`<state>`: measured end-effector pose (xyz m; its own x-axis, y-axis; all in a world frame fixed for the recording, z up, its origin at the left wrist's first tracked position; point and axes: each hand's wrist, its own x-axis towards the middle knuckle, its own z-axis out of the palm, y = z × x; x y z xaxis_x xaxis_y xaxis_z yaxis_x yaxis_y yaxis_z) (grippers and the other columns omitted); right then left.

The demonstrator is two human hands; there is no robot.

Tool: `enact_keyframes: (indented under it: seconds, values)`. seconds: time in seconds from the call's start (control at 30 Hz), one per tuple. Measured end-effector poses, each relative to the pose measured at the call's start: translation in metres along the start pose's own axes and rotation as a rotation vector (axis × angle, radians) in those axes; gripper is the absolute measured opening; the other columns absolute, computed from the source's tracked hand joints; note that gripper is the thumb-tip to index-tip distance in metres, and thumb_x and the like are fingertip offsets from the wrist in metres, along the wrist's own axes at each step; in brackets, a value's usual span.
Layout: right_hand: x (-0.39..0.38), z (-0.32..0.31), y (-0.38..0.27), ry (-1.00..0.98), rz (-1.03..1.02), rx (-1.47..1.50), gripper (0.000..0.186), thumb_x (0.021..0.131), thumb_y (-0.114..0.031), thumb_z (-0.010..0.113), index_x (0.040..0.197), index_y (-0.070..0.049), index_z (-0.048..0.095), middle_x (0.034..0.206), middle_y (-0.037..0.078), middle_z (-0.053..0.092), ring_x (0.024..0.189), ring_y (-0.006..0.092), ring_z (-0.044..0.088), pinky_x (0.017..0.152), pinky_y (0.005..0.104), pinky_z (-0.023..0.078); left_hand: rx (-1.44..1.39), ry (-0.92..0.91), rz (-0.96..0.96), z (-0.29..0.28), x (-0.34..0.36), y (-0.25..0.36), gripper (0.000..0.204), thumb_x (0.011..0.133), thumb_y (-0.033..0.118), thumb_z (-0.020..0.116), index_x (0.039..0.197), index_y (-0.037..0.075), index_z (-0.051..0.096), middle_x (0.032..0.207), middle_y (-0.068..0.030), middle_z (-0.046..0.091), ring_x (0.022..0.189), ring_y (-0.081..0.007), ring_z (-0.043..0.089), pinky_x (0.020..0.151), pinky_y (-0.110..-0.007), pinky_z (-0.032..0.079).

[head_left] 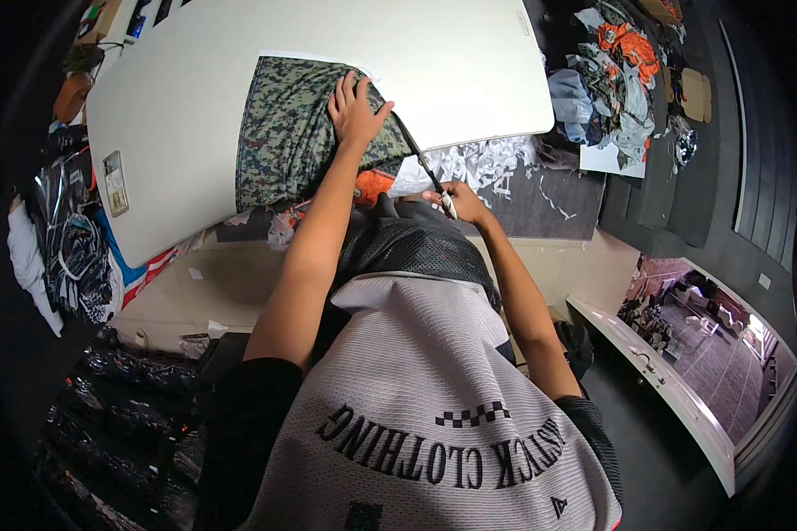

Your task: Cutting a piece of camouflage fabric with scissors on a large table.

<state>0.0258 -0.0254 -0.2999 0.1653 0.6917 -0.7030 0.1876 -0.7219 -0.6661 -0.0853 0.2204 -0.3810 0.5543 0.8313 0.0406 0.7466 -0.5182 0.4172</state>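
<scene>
Camouflage fabric (283, 133) in green and black lies on the white table, reaching over its near edge. My left hand (354, 111) presses down on the fabric's right part with its fingers spread. At the table's near edge, my right hand (460, 202) is closed around the handles of long dark scissors (427, 166). Their blades point up and left along the fabric's right edge. Part of the handles looks whitish, and my fingers hide the rest. A thin pale edge of material shows beside the fabric's top right corner.
On the white table (469, 53), a phone-like device (115, 183) lies far left. White scraps (496, 164) and orange cloth (374, 184) are below its near edge. A heap of cloth pieces (624, 80) lies right. Bagged garments (80, 257) stand left, black plastic packages (119, 416) lower left.
</scene>
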Motion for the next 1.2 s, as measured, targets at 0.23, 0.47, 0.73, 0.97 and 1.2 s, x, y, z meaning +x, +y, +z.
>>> enact_keyframes:
  seconds: [0.23, 0.47, 0.73, 0.97, 1.2]
  values:
    - [-0.0016, -0.0017, -0.0034, -0.052, 0.063, 0.076, 0.05, 0.085, -0.047, 0.069, 0.059, -0.005, 0.059, 0.048, 0.0, 0.048, 0.041, 0.0108, 0.045, 0.041, 0.025, 0.036, -0.021, -0.017, -0.021, 0.001, 0.0, 0.0003, 0.068, 0.078, 0.055, 0.065, 0.131, 0.015, 0.049, 0.149, -0.0096, 0.033, 0.138, -0.0289, 0.026, 0.109, -0.046, 0.02]
    - [0.0007, -0.0005, -0.0059, -0.035, 0.065, 0.038, 0.05, 0.085, -0.047, 0.069, 0.059, -0.005, 0.058, 0.048, 0.0, 0.048, 0.042, 0.0108, 0.046, 0.042, 0.0251, 0.036, 0.009, 0.02, -0.002, 0.0032, -0.0012, -0.0005, 0.067, 0.082, 0.058, 0.061, 0.133, 0.017, 0.046, 0.15, -0.0089, 0.03, 0.139, -0.027, 0.025, 0.109, -0.046, 0.019]
    - [0.0025, 0.0014, -0.0094, -0.01, 0.015, 0.064, 0.049, 0.086, -0.046, 0.069, 0.059, -0.006, 0.058, 0.048, 0.0, 0.048, 0.042, 0.011, 0.046, 0.042, 0.025, 0.037, 0.01, 0.009, -0.009, 0.0048, -0.001, -0.0019, 0.062, 0.083, 0.056, 0.06, 0.131, 0.017, 0.048, 0.148, -0.0077, 0.032, 0.137, -0.0267, 0.028, 0.108, -0.046, 0.02]
    - [0.0064, 0.0001, -0.0055, 0.01, 0.014, -0.017, 0.049, 0.085, -0.045, 0.069, 0.058, -0.006, 0.056, 0.048, 0.0, 0.047, 0.042, 0.0108, 0.046, 0.043, 0.0251, 0.038, 0.007, 0.075, -0.001, 0.0055, -0.0009, -0.0007, 0.061, 0.083, 0.055, 0.061, 0.13, 0.018, 0.049, 0.148, -0.0067, 0.034, 0.136, -0.0264, 0.029, 0.108, -0.046, 0.021]
    - [0.0055, -0.0017, -0.0052, 0.006, 0.008, -0.032, 0.049, 0.084, -0.045, 0.07, 0.057, -0.007, 0.055, 0.047, 0.0, 0.046, 0.041, 0.0105, 0.045, 0.042, 0.0252, 0.038, 0.0, 0.097, -0.003, 0.0061, -0.0013, -0.0006, 0.06, 0.083, 0.054, 0.061, 0.129, 0.018, 0.049, 0.147, -0.0061, 0.035, 0.136, -0.0259, 0.03, 0.107, -0.046, 0.021]
